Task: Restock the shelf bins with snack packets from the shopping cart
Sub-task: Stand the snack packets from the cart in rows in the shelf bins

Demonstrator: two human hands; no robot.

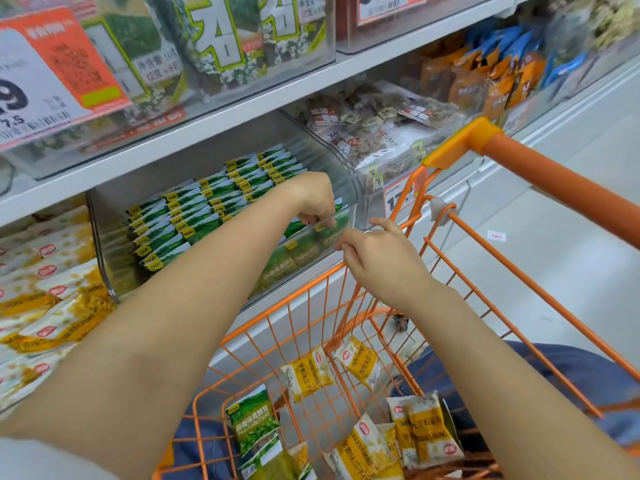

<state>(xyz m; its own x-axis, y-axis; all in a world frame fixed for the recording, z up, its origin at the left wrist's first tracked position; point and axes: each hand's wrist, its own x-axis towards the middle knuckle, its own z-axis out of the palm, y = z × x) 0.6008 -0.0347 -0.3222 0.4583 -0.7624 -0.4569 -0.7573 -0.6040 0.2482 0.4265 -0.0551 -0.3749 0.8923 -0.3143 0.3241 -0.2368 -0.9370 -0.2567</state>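
Two hands at the front lip of the clear shelf bin (221, 216) holding green packets (194, 216); that bin serves as landmark. Left hand (317, 206) reaches over the bin's front right corner, fingers curled down onto a green packet at the lip; grip looks clamped on it, though the fingertips are partly hidden behind the clear wall. Right hand (377, 258) sits just right of the same corner, fingers curled together against the bin's outer edge; whether it pinches the edge, a packet corner, or nothing, cannot tell.

Inside the bin: green packets stand in tidy slanted rows toward the back, a few lying loose at the front.

Left of the bin: a neighbouring bin of yellow-and-white packets (45, 292). Right of it: a bin of mixed brown snack bags (374, 133).

Below and in front of the bin: orange shopping cart (540, 174), holding more stock — one green packet in the cart (252, 420) and several yellow packets in the cart (363, 441).

Step in hand, by my reading: seating a green packet into the front row. Next move likely calls for releasing it upright, then reaching down into the cart for the remaining green packet; the yellow ones belong in the bin to the left.
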